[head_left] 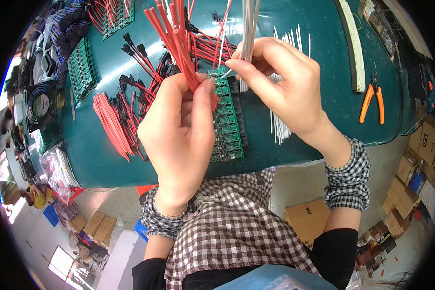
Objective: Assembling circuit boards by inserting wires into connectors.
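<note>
My left hand (181, 125) is closed round a bundle of red wires (179, 46), which rises from between thumb and fingers. A bundle of white wires (248, 29) stands up in my right hand (280, 72), whose thumb and forefinger pinch a white wire end over the top of a green circuit board panel (227, 125). The panel lies on the table in front of me, made of several small boards in a row. My left hand covers part of its left side. Whether the white wire end touches the board, I cannot tell.
Red wires with black connectors (140, 82) and loose red wires (112, 125) lie to the left. White wires (281, 128) lie right of the panel. Orange-handled cutters (372, 104) rest farther right, near a pale curved strip (353, 48). Another green panel (82, 70) and a fan (41, 105) are at left.
</note>
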`<move>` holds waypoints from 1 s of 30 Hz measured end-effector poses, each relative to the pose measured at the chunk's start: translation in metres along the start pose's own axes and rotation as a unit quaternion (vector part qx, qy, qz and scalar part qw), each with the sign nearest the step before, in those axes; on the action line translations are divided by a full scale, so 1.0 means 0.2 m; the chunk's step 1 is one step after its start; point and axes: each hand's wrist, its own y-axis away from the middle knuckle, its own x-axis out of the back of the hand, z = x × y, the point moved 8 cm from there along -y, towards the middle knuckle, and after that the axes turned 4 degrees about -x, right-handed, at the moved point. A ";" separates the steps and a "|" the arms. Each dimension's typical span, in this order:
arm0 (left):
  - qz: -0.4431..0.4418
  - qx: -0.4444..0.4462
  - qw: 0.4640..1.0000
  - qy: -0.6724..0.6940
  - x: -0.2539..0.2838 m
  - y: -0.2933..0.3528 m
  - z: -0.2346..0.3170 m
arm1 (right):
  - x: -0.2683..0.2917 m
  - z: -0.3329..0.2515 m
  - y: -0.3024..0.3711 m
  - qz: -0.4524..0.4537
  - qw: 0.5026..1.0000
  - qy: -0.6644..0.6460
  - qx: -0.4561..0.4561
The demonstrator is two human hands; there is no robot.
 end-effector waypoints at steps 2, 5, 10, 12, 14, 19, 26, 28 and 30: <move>0.000 -0.002 1.000 -0.003 0.00 0.00 0.00 | 0.00 -0.01 0.00 0.003 1.000 0.009 0.014; -0.003 0.001 1.000 -0.008 0.01 0.01 0.01 | -0.01 0.05 -0.01 0.008 0.996 -0.065 -0.052; -0.013 0.016 1.000 0.002 0.02 0.03 0.04 | -0.07 0.22 -0.02 -0.084 0.923 -0.292 -0.238; -0.027 0.056 0.996 0.070 0.03 0.07 0.05 | -0.08 0.24 -0.02 -0.103 0.909 -0.316 -0.250; -0.062 0.040 0.994 0.084 0.05 0.12 0.07 | -0.10 0.25 0.00 -0.124 0.900 -0.323 -0.264; -0.149 0.015 0.984 0.091 0.00 0.22 0.00 | -0.18 0.23 0.01 -0.190 0.888 -0.320 -0.271; -0.164 0.049 0.975 0.140 -0.07 0.28 -0.09 | -0.18 0.23 0.02 -0.188 0.898 -0.295 -0.265; -0.167 0.043 0.976 0.133 -0.07 0.29 -0.10 | -0.18 0.22 0.03 -0.191 0.899 -0.292 -0.265; -0.172 0.037 0.976 0.126 -0.07 0.29 -0.10 | -0.17 0.22 0.03 -0.195 0.896 -0.289 -0.274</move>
